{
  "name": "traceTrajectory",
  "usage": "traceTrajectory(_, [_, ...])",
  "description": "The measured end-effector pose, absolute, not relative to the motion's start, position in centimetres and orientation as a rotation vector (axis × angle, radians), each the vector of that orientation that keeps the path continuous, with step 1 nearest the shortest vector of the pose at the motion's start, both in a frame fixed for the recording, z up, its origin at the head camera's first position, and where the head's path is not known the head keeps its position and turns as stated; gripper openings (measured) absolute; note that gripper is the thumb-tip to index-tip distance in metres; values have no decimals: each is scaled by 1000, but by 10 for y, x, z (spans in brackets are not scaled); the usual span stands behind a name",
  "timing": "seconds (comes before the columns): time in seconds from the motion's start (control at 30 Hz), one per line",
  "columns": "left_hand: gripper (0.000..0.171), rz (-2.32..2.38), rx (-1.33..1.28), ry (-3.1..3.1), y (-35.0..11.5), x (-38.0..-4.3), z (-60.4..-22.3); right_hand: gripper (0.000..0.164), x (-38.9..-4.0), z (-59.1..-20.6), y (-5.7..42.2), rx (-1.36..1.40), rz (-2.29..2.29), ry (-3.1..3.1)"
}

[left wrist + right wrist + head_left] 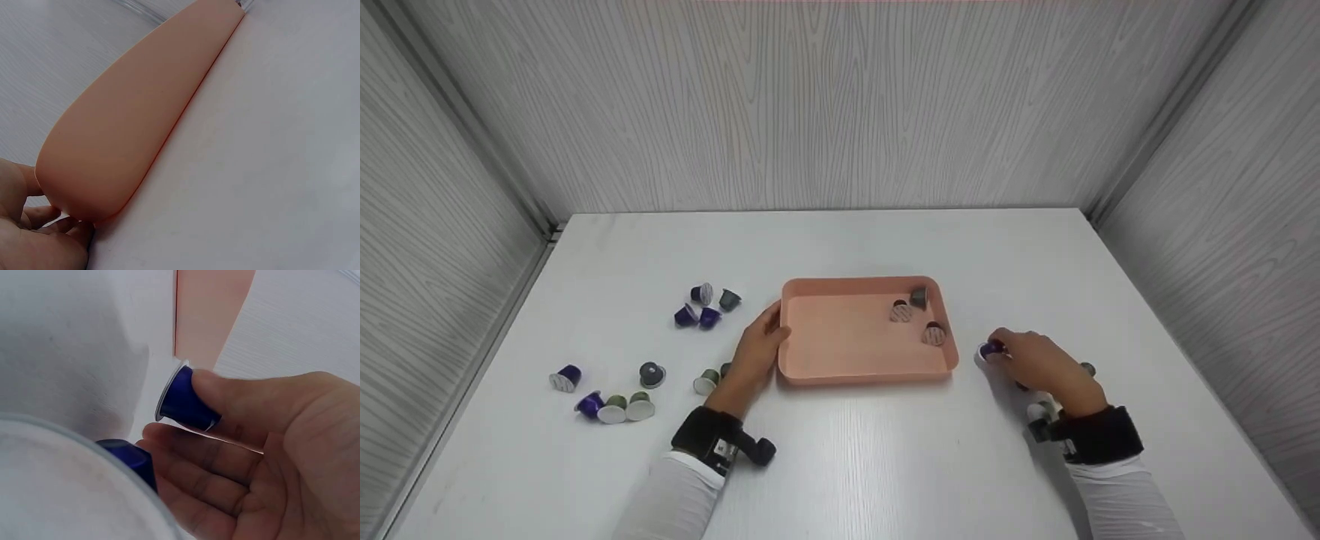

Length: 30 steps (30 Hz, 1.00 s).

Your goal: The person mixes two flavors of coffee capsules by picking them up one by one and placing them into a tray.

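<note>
A blue coffee capsule (188, 402) is pinched between the thumb and fingers of my right hand (1046, 369), to the right of the tray. Its silver rim faces away from the palm in the right wrist view. My left hand (751, 356) grips the left edge of a shallow pink tray (840, 337), thumb over the rim. Inside the tray, on its right side, lie a dark grey capsule (919, 298) and two capsules with pale printed lids, one of them a lower capsule (934, 335). Another blue capsule (132, 458) lies close to my right fingers.
Left of the tray are a far cluster of blue and grey capsules (709, 318) and a nearer one of blue, green and grey capsules (640, 408). A green capsule (706, 382) sits beside my left wrist. More capsules lie partly hidden under my right forearm. Grey wood-grain panels (825, 105) enclose the white table.
</note>
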State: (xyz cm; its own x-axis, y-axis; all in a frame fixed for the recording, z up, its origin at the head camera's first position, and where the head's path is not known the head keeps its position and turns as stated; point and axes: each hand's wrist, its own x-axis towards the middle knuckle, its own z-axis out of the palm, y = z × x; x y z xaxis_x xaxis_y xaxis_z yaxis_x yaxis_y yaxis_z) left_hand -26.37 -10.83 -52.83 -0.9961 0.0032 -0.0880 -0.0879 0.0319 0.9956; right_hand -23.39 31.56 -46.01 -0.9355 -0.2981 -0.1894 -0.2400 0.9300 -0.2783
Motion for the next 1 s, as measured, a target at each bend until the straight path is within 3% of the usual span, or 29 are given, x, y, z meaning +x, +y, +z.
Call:
traceTrajectory(0.33, [58,2143,-101,2185,-109,-263,-529,24,-234,-460,315,-464,-489,2863])
traceTrajectory(1.0, [57,2187,-119,2138,-109,-263,-529,29,-234,-459,316,-648,-482,2983])
